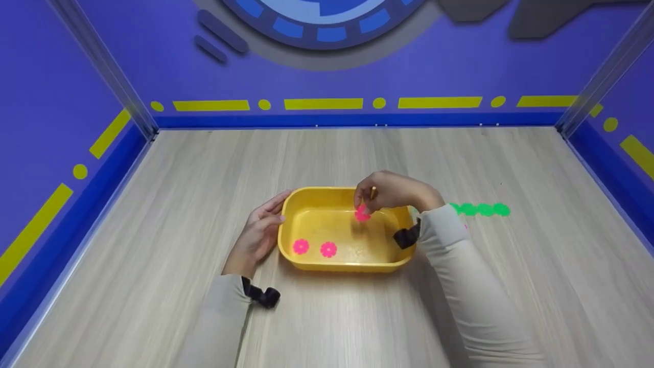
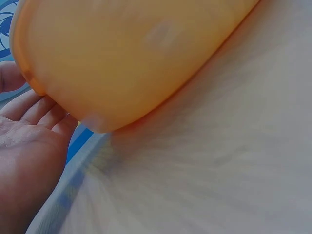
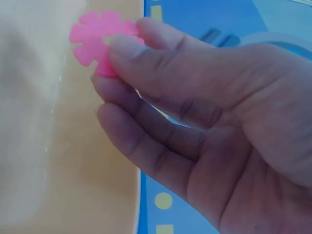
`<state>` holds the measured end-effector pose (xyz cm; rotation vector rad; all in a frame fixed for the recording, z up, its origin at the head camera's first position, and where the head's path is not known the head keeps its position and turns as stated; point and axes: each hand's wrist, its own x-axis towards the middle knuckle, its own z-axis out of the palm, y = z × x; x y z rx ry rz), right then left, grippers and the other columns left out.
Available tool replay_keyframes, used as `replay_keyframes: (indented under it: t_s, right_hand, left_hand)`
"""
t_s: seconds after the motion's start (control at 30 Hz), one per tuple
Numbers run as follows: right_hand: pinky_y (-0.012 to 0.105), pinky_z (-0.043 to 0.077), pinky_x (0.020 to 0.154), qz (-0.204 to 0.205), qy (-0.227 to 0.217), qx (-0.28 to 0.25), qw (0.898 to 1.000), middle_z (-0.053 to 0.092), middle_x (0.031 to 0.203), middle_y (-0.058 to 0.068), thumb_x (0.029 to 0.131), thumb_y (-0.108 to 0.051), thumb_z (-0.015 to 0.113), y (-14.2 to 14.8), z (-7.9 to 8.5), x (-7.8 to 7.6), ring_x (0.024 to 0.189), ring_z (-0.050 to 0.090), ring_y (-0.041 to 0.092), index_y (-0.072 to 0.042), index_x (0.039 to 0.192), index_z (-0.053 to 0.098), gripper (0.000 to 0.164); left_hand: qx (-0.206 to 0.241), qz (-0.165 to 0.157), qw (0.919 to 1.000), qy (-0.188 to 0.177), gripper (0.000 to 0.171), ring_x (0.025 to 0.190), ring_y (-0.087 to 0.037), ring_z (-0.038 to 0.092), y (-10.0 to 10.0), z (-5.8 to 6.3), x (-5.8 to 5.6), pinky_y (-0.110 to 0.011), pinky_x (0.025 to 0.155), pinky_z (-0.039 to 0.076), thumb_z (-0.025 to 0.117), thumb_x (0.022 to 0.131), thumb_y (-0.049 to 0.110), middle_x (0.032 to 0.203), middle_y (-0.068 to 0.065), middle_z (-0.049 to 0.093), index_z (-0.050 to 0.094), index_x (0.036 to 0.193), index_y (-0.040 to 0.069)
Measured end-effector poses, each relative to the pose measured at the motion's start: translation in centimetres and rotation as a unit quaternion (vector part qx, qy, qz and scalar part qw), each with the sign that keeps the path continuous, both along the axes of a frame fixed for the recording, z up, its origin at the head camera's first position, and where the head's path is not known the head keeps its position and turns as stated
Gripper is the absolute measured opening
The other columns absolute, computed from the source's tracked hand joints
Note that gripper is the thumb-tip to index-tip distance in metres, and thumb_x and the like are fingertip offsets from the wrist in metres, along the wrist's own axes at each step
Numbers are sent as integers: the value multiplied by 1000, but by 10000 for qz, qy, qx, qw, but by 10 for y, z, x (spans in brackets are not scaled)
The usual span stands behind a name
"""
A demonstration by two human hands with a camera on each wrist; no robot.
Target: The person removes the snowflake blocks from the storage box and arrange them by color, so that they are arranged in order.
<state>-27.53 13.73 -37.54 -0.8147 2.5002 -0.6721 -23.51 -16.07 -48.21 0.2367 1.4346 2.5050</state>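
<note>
A yellow plastic basin with rounded corners stands on the table, two pink snowflake discs lying apart at its front left. My left hand grips the basin's left side, thumb at the rim and fingers along the outer wall. In the left wrist view those fingers reach the yellow-orange wall. Over the basin's back right, my right hand pinches another pink snowflake disc between thumb and fingers. The right wrist view shows the disc's notched edge and flat face.
A row of several green snowflake discs lies on the wood-grain table right of the basin, its left end hidden behind my right wrist. A bit of pink shows beside the right sleeve. Blue walls enclose the back and sides.
</note>
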Motion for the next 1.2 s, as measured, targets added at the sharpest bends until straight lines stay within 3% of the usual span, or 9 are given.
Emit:
replay_keyframes:
  t_s: [0.3, 0.77, 1.2]
  right_hand:
    - [35, 59, 82, -186, 120, -364, 9991, 72, 91, 4, 85, -3, 69, 33, 4, 6, 84, 63, 20, -9, 97, 72, 14]
    - [33, 59, 78, -645, 196, -486, 9965, 72, 92, 3, 84, -6, 70, 84, 3, 14, 84, 63, 20, -12, 97, 73, 14]
    - [31, 57, 76, -1162, -59, -542, 9917, 70, 90, 5, 86, -8, 69, 136, -7, 23, 83, 61, 20, -10, 97, 72, 12]
  left_hand:
    - [-3, -4, 10000, 11, 63, 136, -24, 39, -1, 0, 0, -32, 114, 35, 43, 85, -13, 153, -21, 32, 29, 146, -9]
    - [16, -55, 10000, 7, 63, 133, -21, 42, -1, -1, 0, -31, 113, 36, 44, 86, -12, 153, -22, 31, 29, 146, -9]
    - [-32, 18, 10000, 62, 62, 134, -21, 43, -1, -1, 0, -31, 113, 36, 46, 85, -12, 152, -21, 34, 31, 146, -8]
